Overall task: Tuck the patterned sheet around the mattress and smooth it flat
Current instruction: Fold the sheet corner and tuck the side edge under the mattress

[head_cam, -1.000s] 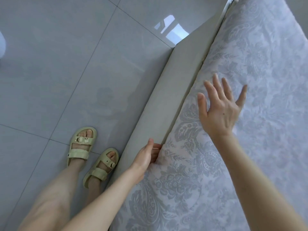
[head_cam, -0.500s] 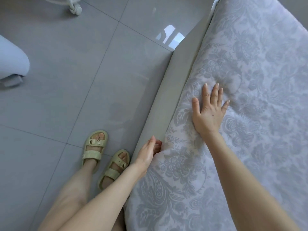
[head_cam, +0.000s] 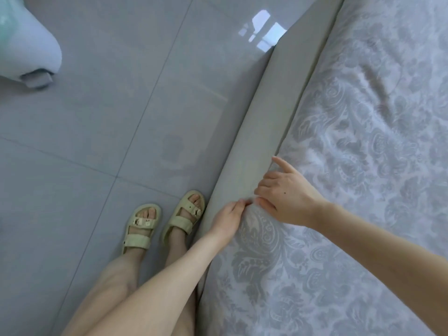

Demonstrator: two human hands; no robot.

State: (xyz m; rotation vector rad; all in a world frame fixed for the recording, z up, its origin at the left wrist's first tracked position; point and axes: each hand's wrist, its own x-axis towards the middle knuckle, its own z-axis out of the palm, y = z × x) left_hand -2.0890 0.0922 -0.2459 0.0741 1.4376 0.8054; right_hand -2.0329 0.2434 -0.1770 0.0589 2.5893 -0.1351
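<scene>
The patterned sheet [head_cam: 363,146], pale grey with a floral damask print, covers the mattress on the right half of the view. It shows a few creases near the upper right. My left hand [head_cam: 226,220] is at the mattress's side edge, its fingertips pinched on the sheet's edge where it meets the beige bed frame [head_cam: 264,122]. My right hand [head_cam: 284,197] lies on the sheet right beside it. Its fingers are bent down over the edge toward the gap and its index finger is stretched out. The fingertips of both hands nearly touch.
Glossy grey floor tiles [head_cam: 121,117] fill the left side. My feet in pale green sandals [head_cam: 143,224] stand close against the bed frame. A white rounded object on a small foot [head_cam: 29,52] sits at the upper left.
My right hand has left the flat top of the sheet and come back to the mattress edge next to my left hand. The view has shifted right and down.
</scene>
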